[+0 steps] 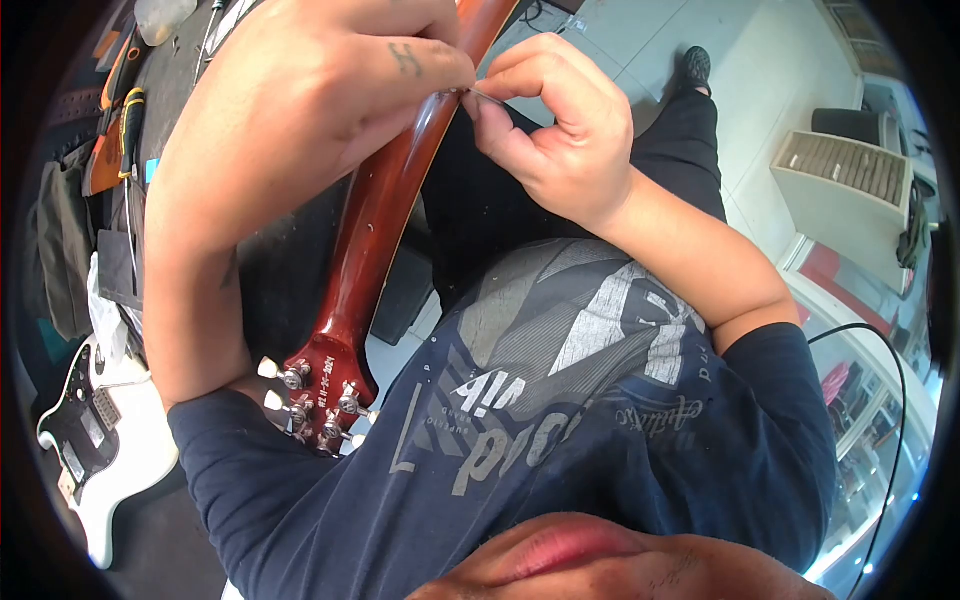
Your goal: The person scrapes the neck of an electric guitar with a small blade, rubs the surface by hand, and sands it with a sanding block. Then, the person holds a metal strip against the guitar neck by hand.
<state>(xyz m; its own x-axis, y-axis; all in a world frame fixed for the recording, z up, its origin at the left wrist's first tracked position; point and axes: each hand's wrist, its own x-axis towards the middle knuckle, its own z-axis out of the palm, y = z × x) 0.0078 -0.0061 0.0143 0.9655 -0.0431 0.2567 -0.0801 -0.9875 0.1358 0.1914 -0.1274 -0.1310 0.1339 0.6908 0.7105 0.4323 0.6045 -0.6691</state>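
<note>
A guitar neck with a glossy red-brown back slants across the view, its headstock with metal tuners lying lower down, beside my dark shirt. My left hand is closed over the upper neck, fingertips pressed together at its edge. Close against it, my right hand pinches a thin, dark, wire-like piece between thumb and forefinger. The piece reaches toward my left fingertips; whether they grip it too is unclear. My left hand and forearm hide part of the neck.
At left, a white guitar body lies near a screwdriver and other tools on a dark surface. My legs extend over the tiled floor. A pale slatted unit and a glass case stand at right, with a black cable.
</note>
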